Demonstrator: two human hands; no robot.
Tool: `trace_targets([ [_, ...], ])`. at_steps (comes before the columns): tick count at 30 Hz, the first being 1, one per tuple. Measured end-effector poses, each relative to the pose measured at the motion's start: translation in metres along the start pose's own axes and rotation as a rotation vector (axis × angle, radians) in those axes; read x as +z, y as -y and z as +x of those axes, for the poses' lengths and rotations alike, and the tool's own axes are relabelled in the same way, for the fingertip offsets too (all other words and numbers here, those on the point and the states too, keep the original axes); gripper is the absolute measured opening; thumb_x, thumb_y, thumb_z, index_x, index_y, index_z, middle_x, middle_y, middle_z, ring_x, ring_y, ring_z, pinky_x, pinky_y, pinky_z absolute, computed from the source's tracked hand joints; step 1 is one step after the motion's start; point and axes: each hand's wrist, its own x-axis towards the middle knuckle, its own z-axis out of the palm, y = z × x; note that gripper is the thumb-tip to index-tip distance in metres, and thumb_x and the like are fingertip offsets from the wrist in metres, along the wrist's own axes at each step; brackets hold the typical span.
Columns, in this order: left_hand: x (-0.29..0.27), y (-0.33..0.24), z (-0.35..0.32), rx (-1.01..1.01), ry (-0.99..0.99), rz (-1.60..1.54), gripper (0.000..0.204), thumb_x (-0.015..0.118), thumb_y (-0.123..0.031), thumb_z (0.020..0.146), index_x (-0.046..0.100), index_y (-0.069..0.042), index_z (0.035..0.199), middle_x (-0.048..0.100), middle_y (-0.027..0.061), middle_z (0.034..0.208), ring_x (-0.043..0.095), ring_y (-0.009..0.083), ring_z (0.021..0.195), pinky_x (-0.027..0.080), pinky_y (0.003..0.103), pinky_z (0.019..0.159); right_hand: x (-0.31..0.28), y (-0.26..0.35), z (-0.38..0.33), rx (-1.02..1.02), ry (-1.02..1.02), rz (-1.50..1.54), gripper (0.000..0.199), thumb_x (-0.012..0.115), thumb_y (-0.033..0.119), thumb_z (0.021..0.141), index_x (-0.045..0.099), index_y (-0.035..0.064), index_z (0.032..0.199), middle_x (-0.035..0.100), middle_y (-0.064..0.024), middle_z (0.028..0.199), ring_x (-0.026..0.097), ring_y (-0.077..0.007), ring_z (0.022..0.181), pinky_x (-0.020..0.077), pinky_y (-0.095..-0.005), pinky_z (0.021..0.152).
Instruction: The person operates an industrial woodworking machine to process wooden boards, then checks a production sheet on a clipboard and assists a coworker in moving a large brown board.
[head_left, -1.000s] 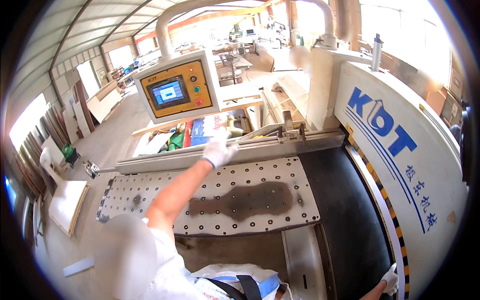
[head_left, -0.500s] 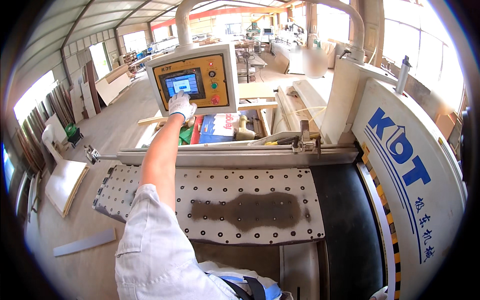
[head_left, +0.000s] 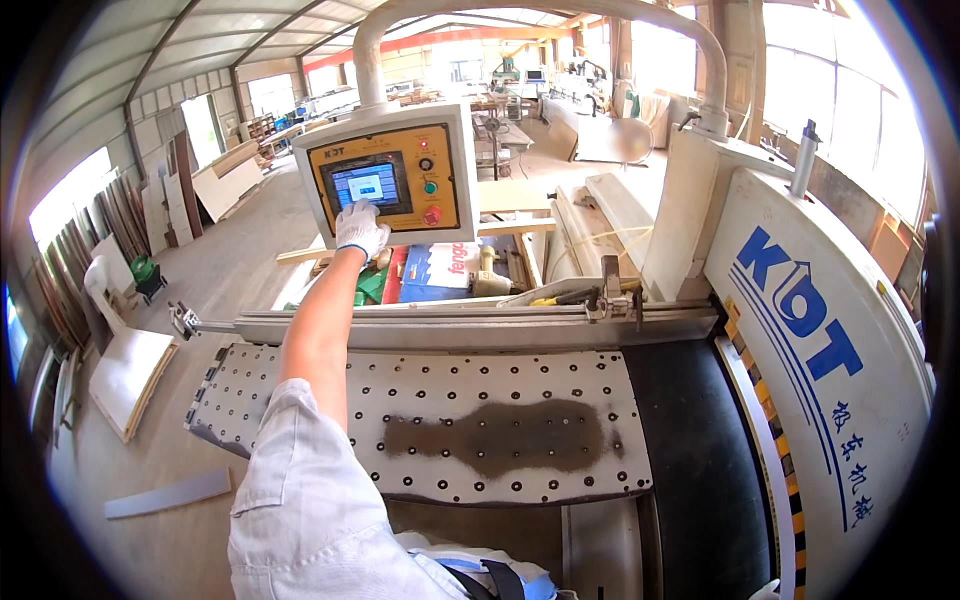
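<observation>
My left hand (head_left: 363, 230), in a white knit glove, reaches forward to the control panel (head_left: 386, 180) on its hanging arm. Its fingers point up over the lower edge of the lit touchscreen (head_left: 364, 184); whether a fingertip touches the glass I cannot make out. That hand holds nothing visible, with the fingers partly stretched. To the right of the screen are a dark knob, a green button and a red button. Only a sliver of my right hand (head_left: 767, 591), also gloved in white, shows at the bottom edge beside the striped strip, and its fingers are hidden.
Below my left arm lies a pale machine table (head_left: 420, 375) dotted with black round studs and a brown dusty patch. A metal rail (head_left: 470, 328) runs behind it. At right are a black belt (head_left: 700, 450) and a large white machine housing (head_left: 810, 330). Boards lean at far left.
My left hand has drawn slightly down from the screen's middle toward its lower edge. The whole view has tilted a little, so the machine sits lower.
</observation>
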Motion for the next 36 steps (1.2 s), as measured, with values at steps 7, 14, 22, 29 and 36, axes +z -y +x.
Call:
trace_targets([
  [7,-0.001,0.001,-0.002,-0.008,-0.027,-0.019,0.044,0.073,-0.033,0.091,0.08,-0.011,0.128,0.065,0.0087,0.144,0.058,0.0314,0.14,0.044,0.046,0.122,-0.005,-0.013,-0.004,-0.088,-0.016,-0.021,0.107,0.05,0.091,0.095,0.074,-0.0014,0.143,0.061,-0.0324,0.158,0.052,-0.0536,0.148,0.0362,-0.069,0.122],
  [14,0.004,0.002,-0.001,-0.003,-0.117,-0.013,0.041,0.073,-0.031,0.088,0.081,-0.01,0.122,0.066,0.0094,0.142,0.06,0.0323,0.135,0.046,0.047,0.119,-0.017,-0.012,-0.009,-0.098,0.008,-0.004,0.107,0.05,0.093,0.093,0.076,-0.0012,0.139,0.062,-0.0326,0.155,0.053,-0.053,0.147,0.0372,-0.0674,0.123],
  [22,0.016,0.0,0.005,0.009,-0.151,-0.013,0.039,0.072,-0.029,0.087,0.081,-0.01,0.119,0.064,0.0119,0.145,0.061,0.0345,0.133,0.046,0.049,0.118,-0.016,-0.01,-0.012,-0.1,0.004,-0.021,0.106,0.051,0.092,0.093,0.076,-0.0011,0.138,0.063,-0.0333,0.154,0.054,-0.0531,0.146,0.0381,-0.0681,0.121],
  [29,0.016,-0.002,0.006,-0.054,-0.164,-0.017,0.039,0.071,-0.028,0.086,0.081,-0.009,0.118,0.063,0.0141,0.146,0.061,0.0364,0.133,0.048,0.051,0.116,-0.014,-0.01,-0.012,-0.095,-0.048,-0.035,0.105,0.051,0.092,0.093,0.078,-0.0006,0.134,0.065,-0.0327,0.151,0.056,-0.0525,0.143,0.0399,-0.0676,0.12],
  [36,0.015,0.008,0.009,-0.061,-0.101,-0.029,0.039,0.071,-0.029,0.087,0.08,-0.01,0.12,0.065,0.0118,0.14,0.063,0.0363,0.129,0.049,0.051,0.115,-0.02,-0.007,-0.013,-0.098,0.003,-0.032,0.103,0.051,0.091,0.093,0.079,0.0004,0.134,0.067,-0.0324,0.149,0.059,-0.0513,0.141,0.0422,-0.0663,0.118],
])
